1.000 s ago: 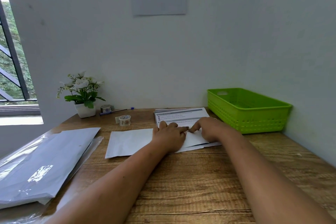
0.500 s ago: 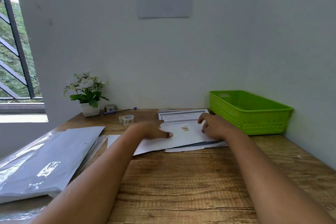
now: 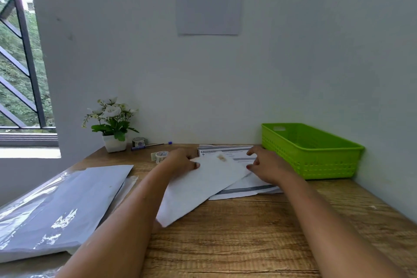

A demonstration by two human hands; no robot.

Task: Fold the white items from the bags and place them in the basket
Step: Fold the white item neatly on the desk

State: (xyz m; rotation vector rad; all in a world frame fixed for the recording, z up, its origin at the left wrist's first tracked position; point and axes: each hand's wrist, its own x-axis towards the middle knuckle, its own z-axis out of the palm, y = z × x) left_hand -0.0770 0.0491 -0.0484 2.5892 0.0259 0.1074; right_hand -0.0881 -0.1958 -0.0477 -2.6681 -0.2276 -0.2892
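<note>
One white item: a flat white sheet (image 3: 203, 185) lies aslant in the middle of the desk (image 3: 248, 244), its far end under both hands and its near corner pointing toward the person.
Far end of the sheet: it bears a small brownish mark, and overlaps a printed page (image 3: 228, 152) and more white sheets (image 3: 248, 189) stacked beneath.
Left hand (image 3: 182, 161): fingers curled over the sheet's far left edge with the thumb on top, apparently pinching it, though the motion blur leaves the grip uncertain.
Right hand (image 3: 268, 166): fingers spread and half open, tips at the sheet's right edge and on the papers below; it seems to steady more than grip.
Step in hand: the sheet is being turned or squared up for a fold; no crease shows on it.
Next move calls for: aligning the edges, bringing one end over the other and pressing the crease flat, with the stack under it held from sliding.
Basket (image 3: 311, 156): green, just right of the papers against the wall; no folded item is visible in it from here.
Bags (image 3: 56, 210): clear plastic with white contents, lying flat at the left of the desk, well apart from the hands.
</note>
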